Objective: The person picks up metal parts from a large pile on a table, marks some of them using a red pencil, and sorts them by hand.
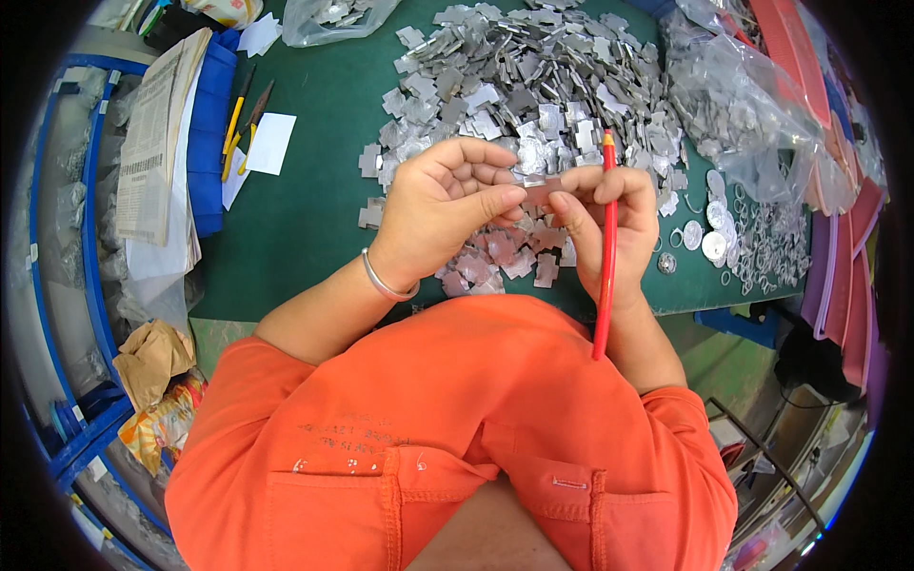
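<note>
Between the fingertips of both hands is a small flat metal piece [540,190] with notched edges. My left hand [440,193], a bangle at its wrist, pinches the piece's left end. The other end is gripped by my right hand [624,211], thumb against fingers. A red pencil [607,262] is also tucked in that hand, its tip pointing away from me. Beyond the hands spreads a big heap of similar metal pieces [519,71]. Under and just in front of the hands lies a smaller scatter of metal pieces [500,255].
The green tabletop [295,219] carries white paper [271,143] and yellow-handled tools [235,133] at left, beside a blue bin [211,143] with newspapers [157,143]. At right are metal discs [716,243], small rings [762,252] and a clear bag of parts [738,105].
</note>
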`<state>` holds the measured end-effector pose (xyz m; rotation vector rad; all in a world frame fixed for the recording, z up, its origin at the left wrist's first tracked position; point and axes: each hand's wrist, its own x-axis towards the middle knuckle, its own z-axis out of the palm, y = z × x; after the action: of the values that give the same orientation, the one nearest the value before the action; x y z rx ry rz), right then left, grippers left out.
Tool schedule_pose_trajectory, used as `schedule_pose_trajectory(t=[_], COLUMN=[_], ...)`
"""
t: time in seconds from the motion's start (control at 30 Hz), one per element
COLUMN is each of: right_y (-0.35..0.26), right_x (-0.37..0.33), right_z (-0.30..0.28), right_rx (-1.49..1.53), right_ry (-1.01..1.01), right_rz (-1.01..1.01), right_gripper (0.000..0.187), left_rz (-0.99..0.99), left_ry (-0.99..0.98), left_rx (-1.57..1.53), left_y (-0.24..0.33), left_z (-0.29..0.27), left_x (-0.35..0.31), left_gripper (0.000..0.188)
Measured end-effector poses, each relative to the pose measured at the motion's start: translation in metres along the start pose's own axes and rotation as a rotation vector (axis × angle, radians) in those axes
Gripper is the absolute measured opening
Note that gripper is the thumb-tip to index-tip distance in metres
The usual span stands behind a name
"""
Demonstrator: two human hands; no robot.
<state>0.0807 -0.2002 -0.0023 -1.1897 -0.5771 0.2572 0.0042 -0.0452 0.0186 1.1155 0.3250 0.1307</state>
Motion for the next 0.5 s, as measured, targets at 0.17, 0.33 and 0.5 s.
schedule_pose_trajectory(t=[0.17,0.33,0.5], right_y=[-0.001,0.003,-0.008], right_x=[0.003,0.0,0.004], right_z=[-0.004,0.005,0.004], right_rx=[-0.471,-0.23,0.048], right_ry=[-0.123,-0.011,0.079], right_rz=[-0.379,-0.149,0.289], right_gripper=[0.03,0.024,0.012], left_rz=[-0.249,0.017,0.233], left_ry=[-0.078,0.056,0.063], left_rx=[-0.15,-0.081,0.091], left_y=[-0.001,-0.007,-0.009], left_z=[-0.01,-0.005,-0.005], left_x=[0.004,0.004,0.0], left_gripper=[0.021,0.018,0.019])
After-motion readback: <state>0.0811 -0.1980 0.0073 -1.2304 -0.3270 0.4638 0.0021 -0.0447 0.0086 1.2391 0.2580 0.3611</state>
